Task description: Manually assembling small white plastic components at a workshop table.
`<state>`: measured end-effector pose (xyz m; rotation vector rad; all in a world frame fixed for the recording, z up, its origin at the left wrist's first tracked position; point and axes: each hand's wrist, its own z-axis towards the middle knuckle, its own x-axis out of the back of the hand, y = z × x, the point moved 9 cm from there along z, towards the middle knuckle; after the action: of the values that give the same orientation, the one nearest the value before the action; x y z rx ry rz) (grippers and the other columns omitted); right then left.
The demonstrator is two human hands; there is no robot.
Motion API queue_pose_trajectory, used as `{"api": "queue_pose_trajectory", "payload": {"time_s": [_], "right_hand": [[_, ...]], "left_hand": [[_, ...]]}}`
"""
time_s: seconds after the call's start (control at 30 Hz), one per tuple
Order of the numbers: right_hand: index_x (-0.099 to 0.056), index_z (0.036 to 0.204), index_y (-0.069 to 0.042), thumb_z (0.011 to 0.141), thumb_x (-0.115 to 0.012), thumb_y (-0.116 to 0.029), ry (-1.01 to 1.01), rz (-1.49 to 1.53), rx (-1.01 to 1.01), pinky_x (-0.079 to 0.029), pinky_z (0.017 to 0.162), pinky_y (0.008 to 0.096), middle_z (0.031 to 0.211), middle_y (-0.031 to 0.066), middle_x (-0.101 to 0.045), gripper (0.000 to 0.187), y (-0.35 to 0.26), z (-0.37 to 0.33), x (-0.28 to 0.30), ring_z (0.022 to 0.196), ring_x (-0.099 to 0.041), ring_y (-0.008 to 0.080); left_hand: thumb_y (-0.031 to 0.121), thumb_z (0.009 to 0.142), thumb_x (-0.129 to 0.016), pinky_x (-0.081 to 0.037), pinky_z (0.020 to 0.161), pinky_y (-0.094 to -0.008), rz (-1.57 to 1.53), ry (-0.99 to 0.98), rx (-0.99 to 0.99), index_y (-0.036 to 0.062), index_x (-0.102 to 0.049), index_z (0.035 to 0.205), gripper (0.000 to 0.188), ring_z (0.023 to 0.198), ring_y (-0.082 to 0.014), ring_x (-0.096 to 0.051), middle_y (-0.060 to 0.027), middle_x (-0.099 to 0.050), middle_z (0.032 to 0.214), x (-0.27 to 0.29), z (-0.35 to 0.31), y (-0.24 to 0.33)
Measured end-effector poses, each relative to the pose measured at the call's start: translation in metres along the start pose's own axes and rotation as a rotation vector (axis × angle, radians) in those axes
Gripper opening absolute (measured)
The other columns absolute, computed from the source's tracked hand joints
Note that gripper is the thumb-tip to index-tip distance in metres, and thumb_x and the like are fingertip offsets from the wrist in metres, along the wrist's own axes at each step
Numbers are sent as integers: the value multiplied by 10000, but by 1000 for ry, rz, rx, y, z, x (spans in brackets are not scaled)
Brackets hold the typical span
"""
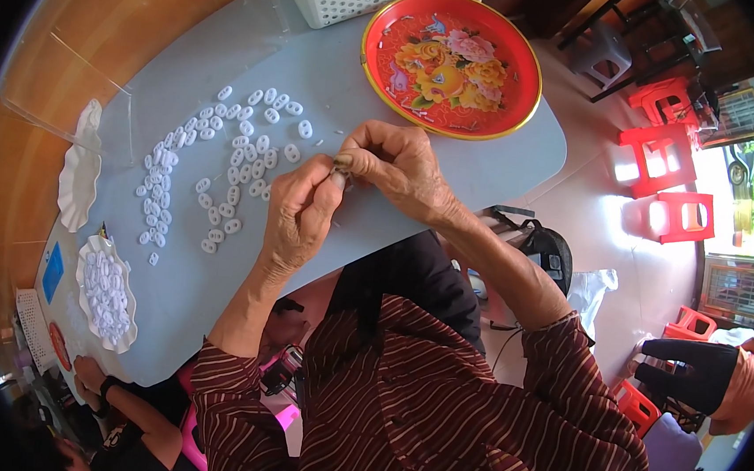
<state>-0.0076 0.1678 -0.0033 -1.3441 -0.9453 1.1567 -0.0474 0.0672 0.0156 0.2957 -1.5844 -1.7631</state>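
Note:
My left hand (301, 207) and my right hand (402, 174) meet above the near edge of the grey table (320, 63). Both are closed, thumbs and fingertips pinched together at one spot. Something small and greyish shows between the fingertips, too small and too covered to name. Left of my hands, many small white oval pieces with two dark holes (261, 143) lie scattered in loose rows. Beyond my right hand is a round red tray with a gold rim (372, 80) and painted flowers, with tiny slim bits lying in it.
A scalloped white dish (128, 329) heaped with white pieces stands at the left, near another wavy white dish (80, 168). A white perforated basket (342, 4) is at the back. At lower left a co-worker's arm (145, 421) reaches the table. Red stools (657, 160) stand on the floor at right.

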Motion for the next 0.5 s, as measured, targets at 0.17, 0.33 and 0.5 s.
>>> {"api": "queue_pose_trajectory", "payload": {"time_s": [0.17, 0.33, 0.5], "right_hand": [[-577, 839, 13, 908, -613, -233, 49, -138, -47, -418, 518, 215, 664, 3, -558, 258, -3, 0, 1, 587, -494, 54], [-561, 853, 11, 934, -572, -231, 12, -41, 7, -433, 535, 218, 675, 9, -555, 256, -1, 2, 2, 598, -506, 60], [-567, 840, 16, 932, -565, -192, -12, 21, 66, -421, 510, 220, 650, 13, -570, 228, -2, 1, -2, 569, -510, 63]], "left_hand": [[83, 893, -481, -382, 523, -260, 188, 160, -226, -17, -495, 801, 137, 574, -111, -418, -35, -441, 611, 3, -2, 16], [100, 889, -481, -367, 508, -258, 52, 95, -13, -5, -476, 781, 151, 558, -97, -384, -23, -444, 614, 7, 2, 4], [116, 887, -479, -347, 496, -250, -17, 91, 21, 1, -452, 756, 176, 546, -83, -351, -12, -438, 614, 8, 0, -5]]}}
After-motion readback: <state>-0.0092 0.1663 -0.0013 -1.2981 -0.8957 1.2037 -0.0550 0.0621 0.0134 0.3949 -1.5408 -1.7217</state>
